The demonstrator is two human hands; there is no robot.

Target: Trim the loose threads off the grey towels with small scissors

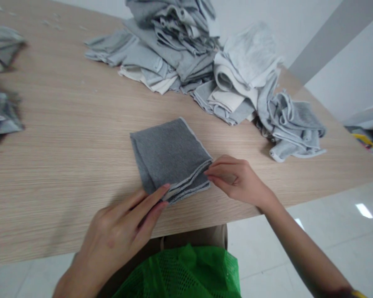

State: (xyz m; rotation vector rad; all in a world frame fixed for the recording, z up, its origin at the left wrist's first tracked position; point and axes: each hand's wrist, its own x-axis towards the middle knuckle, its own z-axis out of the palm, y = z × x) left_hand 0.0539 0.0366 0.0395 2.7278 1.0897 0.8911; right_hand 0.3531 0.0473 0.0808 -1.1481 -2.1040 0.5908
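A folded dark grey cloth (170, 151) with pale stitched edges lies near the front edge of the table, its layers showing along the side toward me. My left hand (124, 227) has its near left corner between thumb and fingers. At the right corner, my right hand (238, 180) pinches the layered edge between thumb and fingertips. Between the two hands the upper layers stand slightly apart from the lower ones.
A large heap of grey cloths (186, 54) is piled at the back of the wooden table (65, 165). Whitish cloths (248, 58) and a rumpled grey bunch (295, 124) lie to the right. More cloths (1, 109) sit at the left edge. Green mesh (186, 273) is below the table edge.
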